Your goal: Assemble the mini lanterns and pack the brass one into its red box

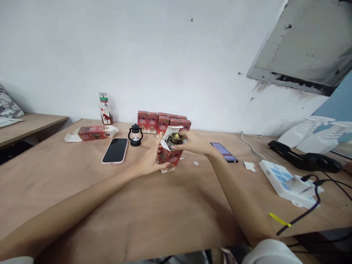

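My left hand (150, 161) grips the side of a small red box (169, 157) that stands tilted on the wooden table (165, 212), its white top flaps open. My right hand (194, 143) pinches a golden lantern (175, 138) that sits partly inside the box's open top. A black lantern (135, 135) stands on the table just left of the box.
A row of several red boxes (162, 123) stands behind the hands. An opened red box (93, 132) lies at the left beside a bottle (104, 109). Two phones (115, 150) (224, 152) lie flat. A white power strip (286, 181) with black cables sits at the right.
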Tool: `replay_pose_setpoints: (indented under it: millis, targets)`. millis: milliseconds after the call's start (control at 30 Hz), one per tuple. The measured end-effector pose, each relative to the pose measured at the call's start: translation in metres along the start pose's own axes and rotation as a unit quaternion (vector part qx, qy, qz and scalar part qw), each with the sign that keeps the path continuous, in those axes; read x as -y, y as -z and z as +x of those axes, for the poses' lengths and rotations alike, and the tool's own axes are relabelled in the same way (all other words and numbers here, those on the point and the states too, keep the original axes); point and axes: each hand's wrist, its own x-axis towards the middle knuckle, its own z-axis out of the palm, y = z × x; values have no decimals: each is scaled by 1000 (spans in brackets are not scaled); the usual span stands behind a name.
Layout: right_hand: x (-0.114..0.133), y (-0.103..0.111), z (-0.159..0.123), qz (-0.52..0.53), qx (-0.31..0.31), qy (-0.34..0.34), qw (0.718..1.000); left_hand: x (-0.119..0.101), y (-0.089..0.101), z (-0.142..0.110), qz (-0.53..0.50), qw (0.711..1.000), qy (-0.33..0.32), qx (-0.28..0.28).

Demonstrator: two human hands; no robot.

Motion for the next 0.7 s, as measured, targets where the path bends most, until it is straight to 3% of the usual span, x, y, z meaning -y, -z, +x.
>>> replay_pose_setpoints:
  millis: [533, 700]
  targets:
    - [7, -6, 0, 6, -40, 3, 999, 7, -3, 0, 25, 999, -42, 7]
    - [2, -4, 0, 87, 43, 31, 995, 4, 3, 1, 45, 996, -67, 27]
